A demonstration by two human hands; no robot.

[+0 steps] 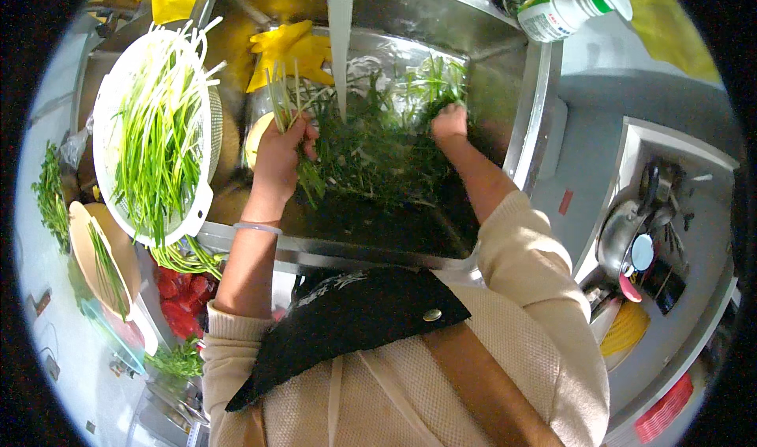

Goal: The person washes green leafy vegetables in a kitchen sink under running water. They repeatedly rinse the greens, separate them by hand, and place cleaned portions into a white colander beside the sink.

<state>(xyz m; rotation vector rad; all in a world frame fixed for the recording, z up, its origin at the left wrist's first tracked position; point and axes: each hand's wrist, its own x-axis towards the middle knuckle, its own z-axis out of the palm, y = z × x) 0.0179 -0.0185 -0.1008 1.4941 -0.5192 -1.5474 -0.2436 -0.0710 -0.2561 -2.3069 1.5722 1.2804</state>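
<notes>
A stainless-steel sink point(526, 92) lies before me, with a mass of leafy green herbs point(378, 151) in water inside it. My left hand point(290, 142), at the left of the herbs, is closed around a few stalks with pale stems point(284, 89) pointing up. My right hand point(449, 121) reaches into the greens near the sink's right wall; its fingers are partly hidden among the leaves, so its grip is unclear. Yellow rubber gloves point(290, 53) lie at the back left of the sink. At the left, a white colander point(211, 201) holds long green stalks with white ends point(159, 145).
A white spray bottle point(553, 18) stands beyond the sink's back right corner. Left of the sink are red plastic bags point(180, 299), a tan oval basin point(89, 252) and more herbs point(53, 198). A pan point(615, 237) sits in a white-edged recess at the right.
</notes>
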